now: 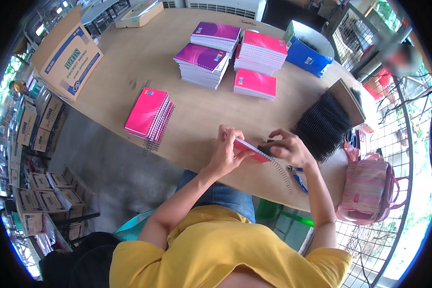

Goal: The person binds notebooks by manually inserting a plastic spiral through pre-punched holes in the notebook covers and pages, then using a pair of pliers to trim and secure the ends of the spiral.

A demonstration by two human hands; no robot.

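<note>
My left hand (225,150) grips a small pink notebook (250,150) on edge above the table, thumb on one side and fingers behind. A loose spiral wire coil (282,175) hangs from the notebook's right end. My right hand (291,149) is at that end, its fingers curled around a small dark object (264,150) beside the notebook's bound edge; its kind is unclear. Left of my hands lies a pile of pink spiral-bound notebooks (149,113), coils sticking out at its sides. Blue-handled pliers (298,180) rest on the table below my right hand.
Stacks of purple notebooks (204,60) and pink notebooks (260,52) stand at the far side of the table (125,62). A cardboard box (67,55) is at left. Black spiral coils (324,126) in a box and a blue box (308,53) are at right. A pink bag (369,187) hangs near the mesh.
</note>
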